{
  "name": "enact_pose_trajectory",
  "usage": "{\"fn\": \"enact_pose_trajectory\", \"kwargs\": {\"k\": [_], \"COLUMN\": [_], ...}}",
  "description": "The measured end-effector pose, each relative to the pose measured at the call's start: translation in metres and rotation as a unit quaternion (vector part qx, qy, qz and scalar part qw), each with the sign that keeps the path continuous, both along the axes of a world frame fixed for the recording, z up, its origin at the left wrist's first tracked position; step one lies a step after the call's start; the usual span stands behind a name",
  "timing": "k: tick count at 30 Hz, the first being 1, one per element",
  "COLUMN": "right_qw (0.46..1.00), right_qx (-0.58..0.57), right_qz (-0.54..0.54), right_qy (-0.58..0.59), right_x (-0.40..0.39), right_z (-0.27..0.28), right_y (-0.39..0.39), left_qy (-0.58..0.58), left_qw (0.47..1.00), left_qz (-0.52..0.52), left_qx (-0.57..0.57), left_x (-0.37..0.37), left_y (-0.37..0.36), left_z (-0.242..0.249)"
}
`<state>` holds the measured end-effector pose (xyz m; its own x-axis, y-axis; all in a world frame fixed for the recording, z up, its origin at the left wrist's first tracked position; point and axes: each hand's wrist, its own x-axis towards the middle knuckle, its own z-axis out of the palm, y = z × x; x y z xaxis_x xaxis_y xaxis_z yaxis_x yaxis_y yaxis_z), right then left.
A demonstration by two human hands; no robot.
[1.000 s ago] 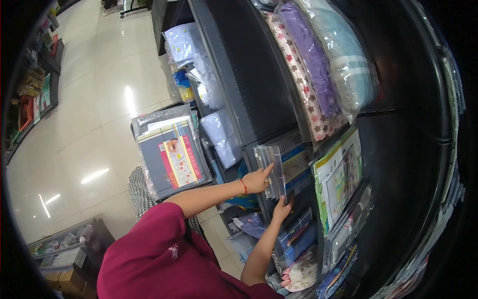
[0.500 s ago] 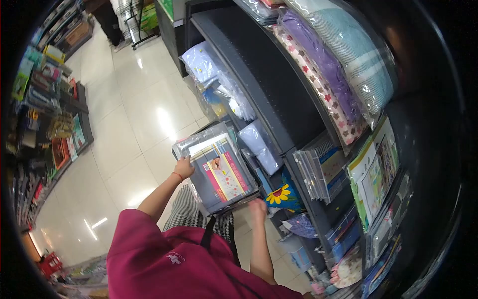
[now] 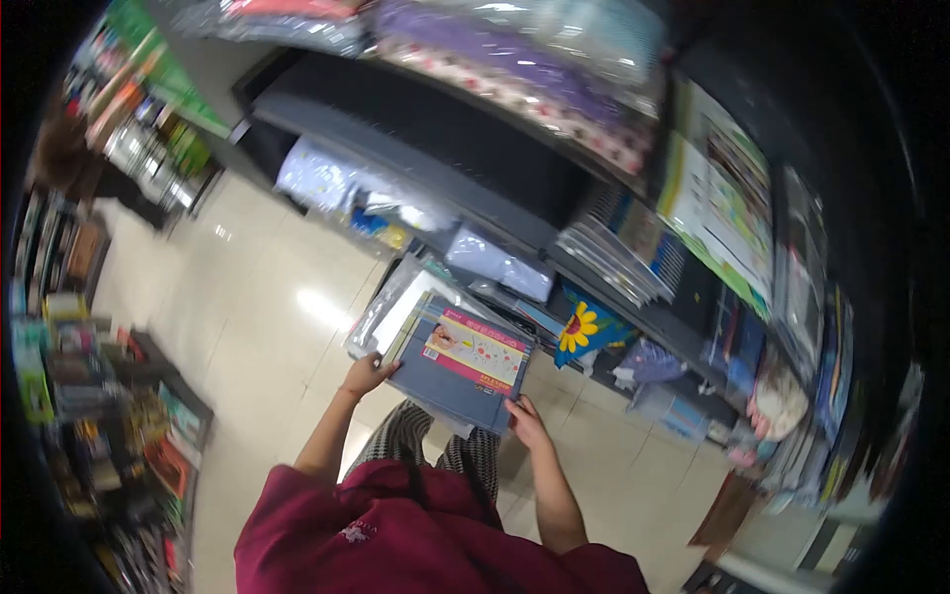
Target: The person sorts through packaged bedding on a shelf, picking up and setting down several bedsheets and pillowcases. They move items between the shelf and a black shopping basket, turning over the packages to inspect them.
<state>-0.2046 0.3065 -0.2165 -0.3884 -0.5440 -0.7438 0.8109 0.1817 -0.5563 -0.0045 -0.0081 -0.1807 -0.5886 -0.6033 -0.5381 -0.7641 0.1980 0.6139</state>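
A dark grey, flat, folded fabric pack with a pink and yellow label on its upper side is held level in front of my body. Clear plastic packs with white contents show beneath and beyond it. My left hand is closed on the near left corner, thumb on top. My right hand grips the lower right edge, fingers partly under it. What lies in the lower layers of the stack is hidden.
A dark shelf unit stands ahead and to the right, with bagged purple fabric, a sunflower-print item and spiral notebooks. Another person stands at far left. A low goods rack runs along the left; the floor is tiled.
The view has turned, so the shelves now slant across the top. The fabric pack has rotated and moved slightly right. My right hand has come onto its lower right edge.
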Motion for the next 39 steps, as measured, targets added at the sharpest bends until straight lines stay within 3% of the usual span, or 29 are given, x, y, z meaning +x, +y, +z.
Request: {"fn": "enact_pose_trajectory", "kwargs": {"k": [2, 4, 6, 8, 12, 14, 16, 19, 25, 27, 30, 31, 34, 36, 39], "right_qw": [0.998, 0.995, 0.984, 0.966, 0.924, 0.896, 0.877, 0.862, 0.855, 0.868, 0.905, 0.931, 0.949, 0.933, 0.934], "right_qx": [-0.039, -0.061, -0.124, -0.157, -0.214, -0.254, -0.281, -0.305, -0.305, -0.284, -0.363, -0.304, -0.198, -0.261, -0.226], "right_qz": [-0.048, -0.072, -0.118, -0.17, -0.272, -0.319, -0.354, -0.381, -0.414, -0.402, -0.218, -0.199, -0.243, -0.201, -0.273], "right_qy": [-0.018, -0.015, 0.056, 0.115, 0.165, 0.175, 0.165, 0.134, 0.073, 0.072, -0.037, -0.017, -0.036, -0.143, -0.046], "right_x": [-0.004, 0.0, 0.005, 0.005, -0.012, -0.031, -0.059, -0.107, -0.172, -0.184, -0.203, -0.202, -0.222, -0.253, -0.244], "right_z": [0.055, 0.096, 0.133, 0.163, 0.195, 0.225, 0.229, 0.229, 0.206, 0.179, 0.141, 0.152, 0.153, 0.125, 0.169], "right_y": [0.012, 0.028, 0.042, 0.052, 0.062, 0.048, 0.032, 0.002, -0.075, -0.096, -0.099, -0.093, -0.075, -0.058, -0.062], "left_qy": [0.034, 0.073, 0.183, 0.27, 0.397, 0.476, 0.469, 0.442, 0.308, 0.273, 0.226, 0.23, 0.238, 0.253, 0.248], "left_qw": [0.997, 0.989, 0.977, 0.956, 0.88, 0.827, 0.851, 0.85, 0.89, 0.906, 0.926, 0.924, 0.928, 0.922, 0.925], "left_qz": [-0.068, -0.126, -0.052, 0.014, -0.017, -0.015, -0.021, -0.049, -0.1, -0.09, -0.053, -0.03, 0.021, 0.059, 0.084], "left_qx": [0.031, -0.01, 0.099, 0.114, 0.259, 0.3, 0.234, 0.283, 0.32, 0.309, 0.296, 0.303, 0.287, 0.287, 0.276], "left_x": [-0.009, -0.025, -0.043, -0.062, -0.141, -0.18, -0.209, -0.224, -0.195, -0.178, -0.156, -0.151, -0.141, -0.138, -0.137], "left_y": [0.001, 0.011, 0.022, 0.025, 0.043, 0.056, 0.083, 0.119, 0.158, 0.166, 0.169, 0.171, 0.173, 0.178, 0.184], "left_z": [0.037, 0.078, 0.101, 0.095, 0.182, 0.194, 0.229, 0.243, 0.184, 0.192, 0.186, 0.186, 0.183, 0.183, 0.182]}}
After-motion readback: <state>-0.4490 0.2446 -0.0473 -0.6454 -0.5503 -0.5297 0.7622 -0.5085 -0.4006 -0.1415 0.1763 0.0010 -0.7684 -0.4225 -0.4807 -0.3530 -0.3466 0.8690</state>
